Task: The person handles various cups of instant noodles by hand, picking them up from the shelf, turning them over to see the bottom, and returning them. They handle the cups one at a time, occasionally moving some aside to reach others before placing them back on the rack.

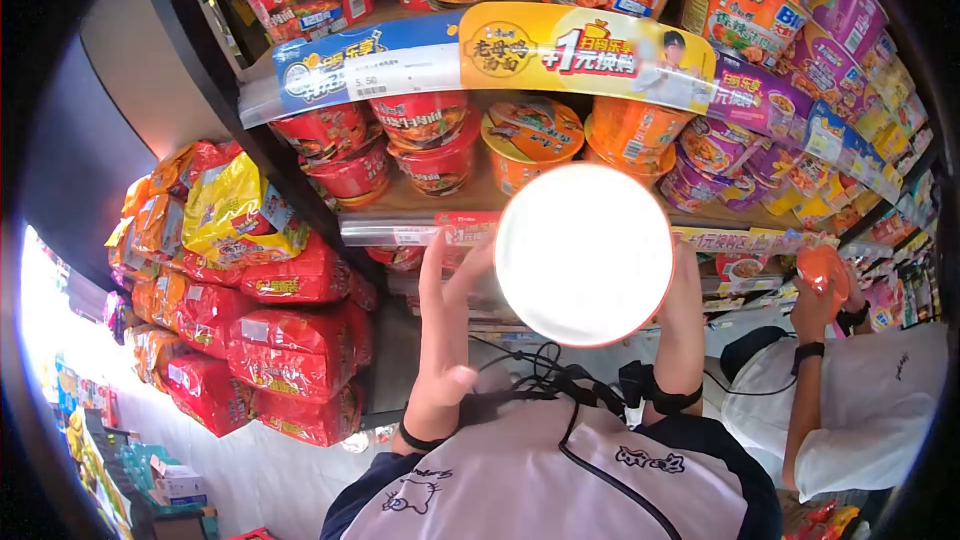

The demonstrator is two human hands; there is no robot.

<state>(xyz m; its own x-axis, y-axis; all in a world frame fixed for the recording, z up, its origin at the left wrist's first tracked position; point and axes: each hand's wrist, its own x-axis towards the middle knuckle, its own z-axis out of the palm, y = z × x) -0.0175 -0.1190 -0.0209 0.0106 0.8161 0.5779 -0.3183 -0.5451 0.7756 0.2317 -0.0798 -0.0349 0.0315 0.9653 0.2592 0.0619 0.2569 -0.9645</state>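
A round tub [585,255] fills the middle of the view, its plain white end with a thin orange-red rim turned to the camera. It looks like an instant noodle tub. My right hand [684,285] grips it from the right side, the fingers mostly hidden behind it. At its left, my left hand [446,310] is raised with fingers spread, one fingertip close to the tub's edge. Behind the tub, a shelf holds red noodle tubs [432,145] and an orange-lidded noodle tub [533,140].
Red noodle multipacks [290,340] are stacked at the left, a yellow pack [240,210] on top. Price strips [590,50] edge the shelves. At the right, another person [870,400] holds an orange package [824,275]. Black cables [550,360] hang before my chest.
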